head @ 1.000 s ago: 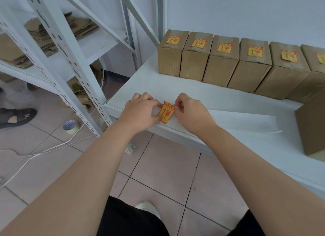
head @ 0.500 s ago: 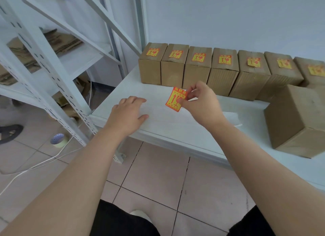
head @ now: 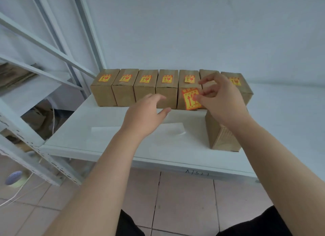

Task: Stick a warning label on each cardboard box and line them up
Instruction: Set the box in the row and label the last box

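Several cardboard boxes [head: 123, 89] stand side by side at the back of the white shelf [head: 109, 140], each with a yellow and red warning label on top. A separate cardboard box [head: 219, 137] stands nearer, under my right wrist; its top is hidden. My right hand [head: 221, 102] pinches a loose orange and yellow warning label [head: 190, 99] in the air in front of the row. My left hand [head: 146, 114] hovers over the shelf with relaxed fingers and holds nothing.
A white sheet of backing paper [head: 137, 129] lies on the shelf below my left hand. A white metal rack [head: 35, 74] with flattened cardboard stands at the left. A tape roll [head: 15, 178] and a white cable lie on the tiled floor.
My right hand lifted the label off the sheet and carried it up and to the right, over the separate box. My left hand let go of the label and rose off the shelf.
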